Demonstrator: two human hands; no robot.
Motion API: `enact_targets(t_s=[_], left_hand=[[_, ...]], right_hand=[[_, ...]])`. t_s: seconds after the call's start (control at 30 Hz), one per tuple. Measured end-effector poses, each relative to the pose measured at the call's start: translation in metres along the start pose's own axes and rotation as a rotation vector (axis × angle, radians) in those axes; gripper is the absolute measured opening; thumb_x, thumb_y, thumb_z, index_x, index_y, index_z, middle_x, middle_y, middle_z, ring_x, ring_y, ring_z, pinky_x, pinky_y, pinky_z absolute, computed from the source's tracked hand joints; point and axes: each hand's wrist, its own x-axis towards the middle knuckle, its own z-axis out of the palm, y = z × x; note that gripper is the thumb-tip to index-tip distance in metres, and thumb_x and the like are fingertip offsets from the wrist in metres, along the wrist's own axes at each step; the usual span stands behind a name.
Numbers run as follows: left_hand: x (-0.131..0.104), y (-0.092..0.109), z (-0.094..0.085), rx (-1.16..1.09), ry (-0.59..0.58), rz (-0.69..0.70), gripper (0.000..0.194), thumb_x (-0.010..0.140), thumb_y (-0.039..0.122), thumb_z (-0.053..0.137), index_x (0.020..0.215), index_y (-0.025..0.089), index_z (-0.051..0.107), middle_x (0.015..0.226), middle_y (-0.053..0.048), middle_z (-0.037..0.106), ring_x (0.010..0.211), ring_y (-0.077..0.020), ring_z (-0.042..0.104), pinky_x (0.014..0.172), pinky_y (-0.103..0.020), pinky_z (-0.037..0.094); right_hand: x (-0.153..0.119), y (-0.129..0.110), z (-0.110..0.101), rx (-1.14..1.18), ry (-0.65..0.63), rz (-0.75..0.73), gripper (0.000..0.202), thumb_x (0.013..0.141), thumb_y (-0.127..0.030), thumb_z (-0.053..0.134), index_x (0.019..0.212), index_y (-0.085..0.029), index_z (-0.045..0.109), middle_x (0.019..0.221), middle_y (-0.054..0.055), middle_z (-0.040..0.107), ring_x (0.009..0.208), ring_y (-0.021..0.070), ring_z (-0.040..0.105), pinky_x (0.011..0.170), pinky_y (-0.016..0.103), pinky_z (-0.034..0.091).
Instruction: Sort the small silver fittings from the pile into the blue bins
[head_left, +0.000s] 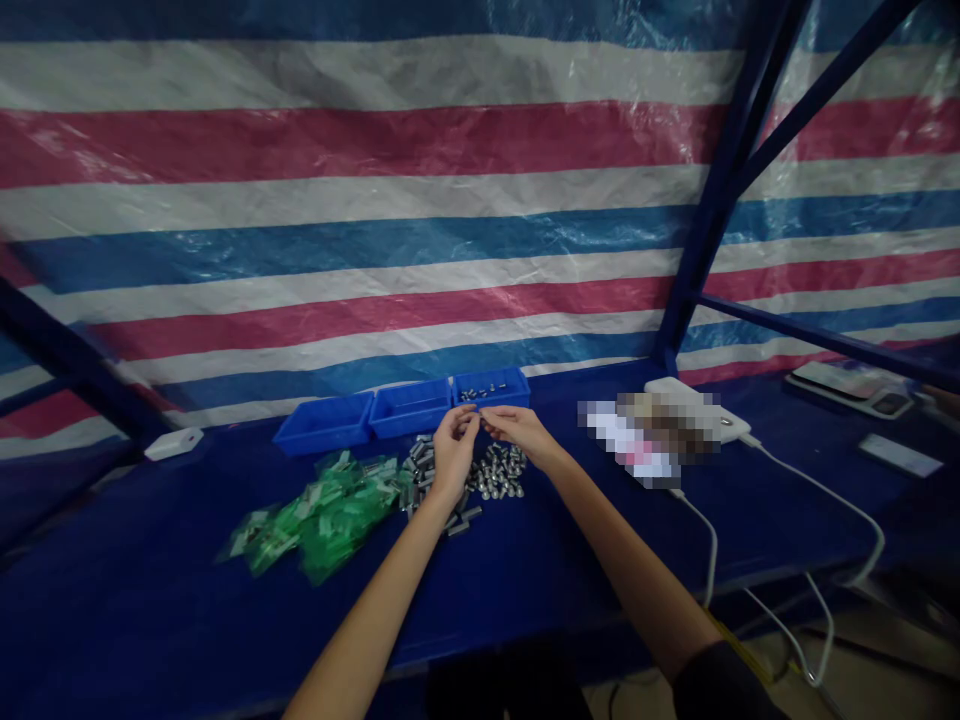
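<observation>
My left hand (454, 448) and my right hand (517, 430) meet fingertip to fingertip above the blue table, in front of the bins. Both are pinched closed around something small that I cannot make out. Below them lies a pile of grey metal cylinders (459, 524), partly hidden by my left hand and forearm. Beside it, under my right hand, shiny rounded metal pieces (501, 478) are heaped. Just behind my hands, the right blue bin (517, 388) holds several small metal parts (472, 394).
Two more blue bins (322, 425) stand in the row to the left. Green plastic bags (337, 520) of small parts lie left of the pile. A white box (174, 443) sits far left. White devices (667, 390) with cables (712, 545) and a phone (900, 455) occupy the right.
</observation>
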Motion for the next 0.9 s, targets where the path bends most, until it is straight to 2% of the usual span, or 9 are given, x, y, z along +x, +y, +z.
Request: enact_targets(t_s=[0.07, 0.17, 0.23, 0.3, 0.37, 0.43, 0.57, 0.7, 0.9], left_hand=[[-0.005, -0.003, 0.0, 0.226, -0.041, 0.039, 0.032, 0.078, 0.026, 0.053, 0.108, 0.014, 0.052, 0.085, -0.005, 0.063, 0.076, -0.0146, 0.059, 0.076, -0.03, 0.046], [-0.015, -0.004, 0.002, 0.653, -0.163, 0.098, 0.036, 0.075, 0.022, 0.056, 0.11, 0.016, 0.052, 0.093, -0.007, 0.06, 0.087, -0.0202, 0.056, 0.081, -0.036, 0.043], [-0.021, -0.002, 0.005, 0.839, -0.254, 0.115, 0.029, 0.078, 0.023, 0.053, 0.106, 0.017, 0.056, 0.099, -0.009, 0.059, 0.097, -0.0241, 0.052, 0.085, -0.039, 0.04], [-0.025, 0.001, 0.007, 0.917, -0.306, 0.116, 0.024, 0.081, 0.026, 0.049, 0.101, 0.017, 0.06, 0.101, -0.009, 0.059, 0.1, -0.0254, 0.05, 0.087, -0.04, 0.038], [-0.025, 0.003, 0.007, 0.94, -0.324, 0.107, 0.024, 0.083, 0.027, 0.047, 0.099, 0.018, 0.062, 0.1, -0.009, 0.06, 0.1, -0.0253, 0.051, 0.087, -0.04, 0.037], [-0.024, 0.004, 0.007, 0.943, -0.318, 0.096, 0.023, 0.084, 0.027, 0.046, 0.098, 0.019, 0.063, 0.1, -0.009, 0.06, 0.1, -0.0251, 0.051, 0.087, -0.039, 0.037], [-0.02, 0.005, 0.002, 0.966, -0.267, 0.099, 0.024, 0.083, 0.021, 0.045, 0.099, 0.019, 0.062, 0.1, -0.008, 0.062, 0.1, -0.0252, 0.051, 0.087, -0.039, 0.037], [-0.014, 0.004, -0.006, 0.992, -0.193, 0.087, 0.022, 0.082, 0.018, 0.046, 0.097, 0.019, 0.062, 0.096, -0.008, 0.063, 0.096, -0.0241, 0.053, 0.085, -0.038, 0.039], [0.006, -0.003, -0.023, 0.659, -0.067, 0.034, 0.024, 0.079, 0.012, 0.044, 0.095, 0.017, 0.062, 0.089, -0.006, 0.065, 0.084, -0.018, 0.06, 0.08, -0.031, 0.045]], right_hand=[[0.003, 0.003, -0.003, -0.062, 0.084, -0.027, 0.034, 0.059, -0.04, 0.073, 0.08, -0.013, 0.07, 0.069, 0.003, 0.067, 0.063, 0.0107, 0.06, 0.065, 0.024, 0.048], [0.006, 0.003, -0.009, -0.17, 0.178, -0.057, 0.034, 0.059, -0.04, 0.072, 0.078, -0.012, 0.07, 0.069, 0.004, 0.068, 0.062, 0.0127, 0.061, 0.064, 0.026, 0.05], [0.007, 0.001, -0.012, -0.213, 0.191, -0.067, 0.036, 0.059, -0.041, 0.072, 0.081, -0.012, 0.07, 0.073, 0.006, 0.07, 0.066, 0.0151, 0.064, 0.067, 0.028, 0.051], [0.007, -0.003, -0.013, -0.193, 0.139, -0.117, 0.042, 0.063, -0.041, 0.07, 0.094, -0.013, 0.068, 0.086, 0.008, 0.071, 0.078, 0.0178, 0.066, 0.074, 0.029, 0.051], [0.007, -0.007, -0.012, -0.146, 0.052, -0.197, 0.05, 0.068, -0.04, 0.067, 0.111, -0.017, 0.062, 0.105, 0.008, 0.068, 0.093, 0.0195, 0.064, 0.08, 0.03, 0.051], [0.006, -0.009, -0.012, -0.156, -0.006, -0.261, 0.053, 0.07, -0.039, 0.064, 0.119, -0.019, 0.057, 0.116, 0.008, 0.063, 0.101, 0.0199, 0.062, 0.083, 0.03, 0.05], [0.006, -0.006, -0.021, -0.495, 0.026, -0.313, 0.034, 0.071, -0.034, 0.062, 0.1, -0.017, 0.069, 0.098, 0.007, 0.07, 0.085, 0.019, 0.067, 0.081, 0.031, 0.051], [0.003, -0.001, -0.03, -0.847, -0.023, -0.192, 0.023, 0.066, -0.032, 0.068, 0.085, -0.021, 0.073, 0.082, 0.002, 0.073, 0.077, 0.0183, 0.068, 0.073, 0.026, 0.052], [-0.004, 0.001, -0.023, -1.05, -0.082, -0.093, 0.021, 0.063, -0.033, 0.07, 0.082, -0.027, 0.073, 0.078, -0.002, 0.073, 0.08, 0.0172, 0.067, 0.067, 0.023, 0.049]])
